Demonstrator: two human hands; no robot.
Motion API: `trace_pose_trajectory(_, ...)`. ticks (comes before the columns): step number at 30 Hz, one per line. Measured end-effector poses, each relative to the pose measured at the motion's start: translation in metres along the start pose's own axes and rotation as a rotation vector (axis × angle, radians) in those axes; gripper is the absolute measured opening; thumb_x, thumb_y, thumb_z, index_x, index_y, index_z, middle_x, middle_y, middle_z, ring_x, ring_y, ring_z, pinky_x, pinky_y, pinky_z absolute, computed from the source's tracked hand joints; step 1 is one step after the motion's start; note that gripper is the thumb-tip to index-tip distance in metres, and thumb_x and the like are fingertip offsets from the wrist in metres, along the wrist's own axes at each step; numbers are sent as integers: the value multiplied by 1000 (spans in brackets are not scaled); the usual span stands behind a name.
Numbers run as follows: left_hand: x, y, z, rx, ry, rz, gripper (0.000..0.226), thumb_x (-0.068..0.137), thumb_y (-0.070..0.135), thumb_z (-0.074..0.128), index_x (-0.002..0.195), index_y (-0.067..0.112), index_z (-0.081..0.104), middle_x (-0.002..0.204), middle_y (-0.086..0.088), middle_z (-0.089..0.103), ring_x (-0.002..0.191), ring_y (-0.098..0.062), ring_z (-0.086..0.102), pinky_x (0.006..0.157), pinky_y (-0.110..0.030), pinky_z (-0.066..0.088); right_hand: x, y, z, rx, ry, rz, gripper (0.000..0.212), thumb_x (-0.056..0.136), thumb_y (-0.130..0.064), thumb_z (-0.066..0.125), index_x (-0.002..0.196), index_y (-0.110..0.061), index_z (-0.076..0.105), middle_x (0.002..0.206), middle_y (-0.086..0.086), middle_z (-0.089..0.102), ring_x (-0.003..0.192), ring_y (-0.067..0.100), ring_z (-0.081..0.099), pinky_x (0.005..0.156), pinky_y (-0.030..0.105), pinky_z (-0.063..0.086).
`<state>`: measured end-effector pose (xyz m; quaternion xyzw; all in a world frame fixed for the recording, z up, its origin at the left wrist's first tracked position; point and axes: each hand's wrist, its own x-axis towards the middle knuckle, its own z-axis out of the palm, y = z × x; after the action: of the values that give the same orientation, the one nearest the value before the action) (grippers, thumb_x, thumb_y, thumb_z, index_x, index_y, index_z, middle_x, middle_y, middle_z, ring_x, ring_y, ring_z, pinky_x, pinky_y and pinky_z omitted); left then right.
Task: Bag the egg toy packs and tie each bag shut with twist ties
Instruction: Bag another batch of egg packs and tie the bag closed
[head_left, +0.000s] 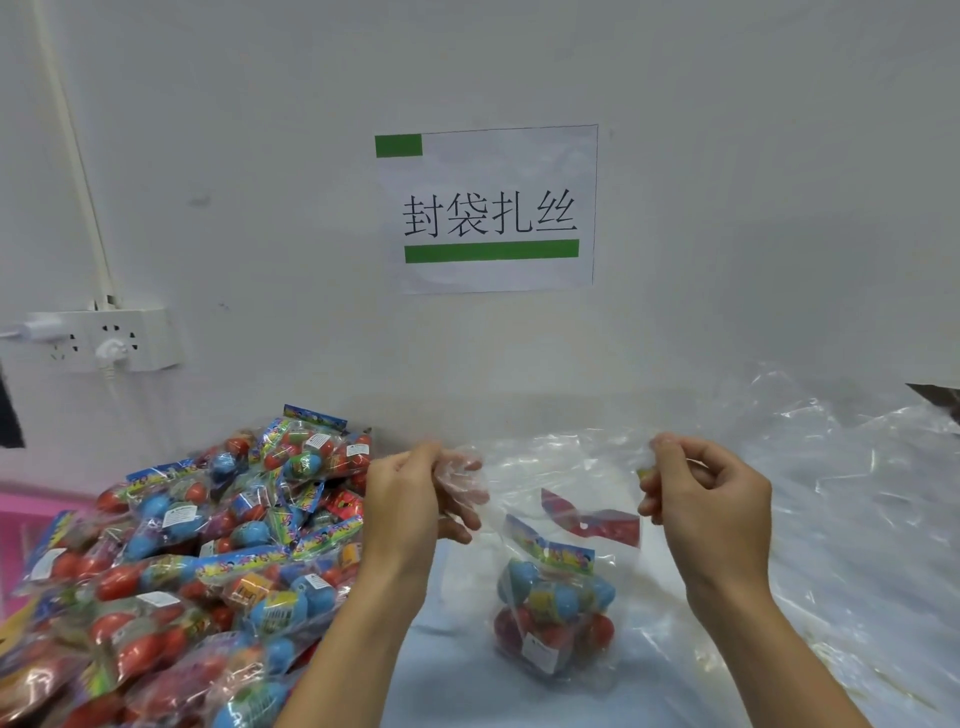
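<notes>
Egg toy pack hangs in a held-open bag

Egg toy pack (553, 603) sits low inside the clear bag (566, 483), at 6 o'clock from the wall sign (488, 208). Left hand (410, 499) pinches the bag's mouth at 9 o'clock, right hand (711, 499) pinches it at 3 o'clock, fingers curled on the film. Heaped packs (171, 571) lie at 8 o'clock.

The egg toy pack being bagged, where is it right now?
In the head view, the egg toy pack hangs low center inside the clear bag, between both hands, right of the pile of packs.
</notes>
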<state>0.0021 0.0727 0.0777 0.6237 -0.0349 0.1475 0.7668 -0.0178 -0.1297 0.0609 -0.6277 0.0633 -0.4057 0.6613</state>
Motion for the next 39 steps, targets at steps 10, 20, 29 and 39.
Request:
trace_pose_trajectory(10,-3,-9,3,647,147,330,16,86,24,73,74,24,61,69,8,64,70,-14,61,54,-24,39,-5,-3,4,9,-85,-41,17,96,-18,64,82,-13,70,58,0,65,44,7,57,43,15,46)
trace_pose_trajectory(20,0,5,-6,169,-115,19,18,100,10,53,107,9,69,86,-3,78,72,-21,75,41,-26,51,0,-1,1,39,26,-3,14,97,-20,65,85,-13,70,58,0,68,44,10,61,47,20,48)
trace_pose_trajectory(29,3,3,-9,334,180,382,16,88,16,69,81,15,55,71,-3,57,58,-12,50,50,-29,48,1,-1,1,48,64,5,19,97,-19,63,80,-22,72,58,-1,68,45,7,59,58,30,49)
trace_pose_trajectory(39,2,15,-10,-248,-38,72,9,89,1,66,80,1,63,60,-8,62,43,-14,49,40,-20,43,0,-3,0,36,80,13,19,98,-17,62,83,-21,72,59,-2,68,46,6,60,61,33,51)
